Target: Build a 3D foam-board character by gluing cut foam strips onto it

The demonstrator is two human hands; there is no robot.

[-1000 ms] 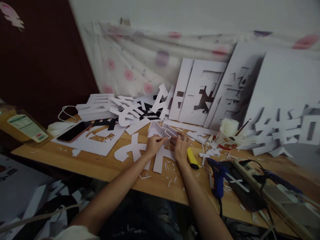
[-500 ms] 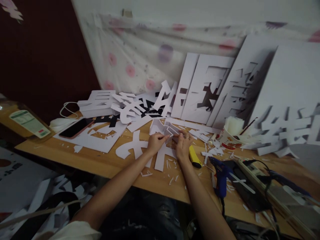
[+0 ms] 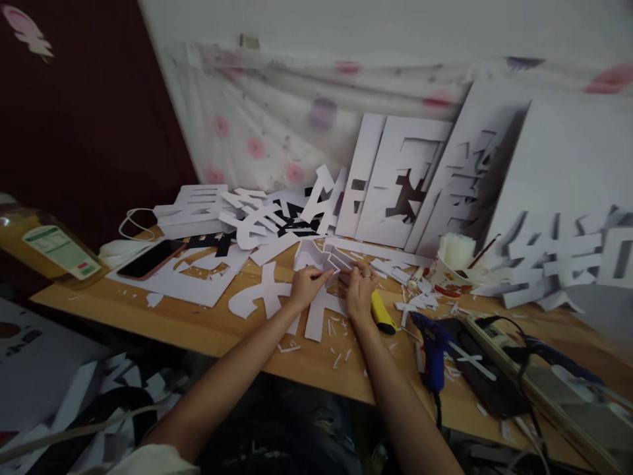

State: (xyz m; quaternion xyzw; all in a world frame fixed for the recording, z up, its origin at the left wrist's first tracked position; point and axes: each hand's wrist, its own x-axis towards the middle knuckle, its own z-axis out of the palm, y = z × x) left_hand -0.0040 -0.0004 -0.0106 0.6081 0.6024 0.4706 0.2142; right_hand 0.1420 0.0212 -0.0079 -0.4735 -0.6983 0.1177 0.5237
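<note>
Both of my hands meet at the middle of a wooden table over a white foam-board letter piece with raised edge strips. My left hand pinches the piece's near left edge with curled fingers. My right hand, a ring on one finger, presses and grips the strip on its right side. Flat white cut-out shapes lie under and beside my hands. A yellow utility knife rests just right of my right wrist.
A blue glue gun and a power strip lie at the right. A paper cup holds glue sticks. A phone lies on white board at left. Cut-out boards lean against the wall. Paper scraps litter the table.
My hands stay on the foam-board piece with small finger shifts. The view has bobbed slightly up, then back down.
</note>
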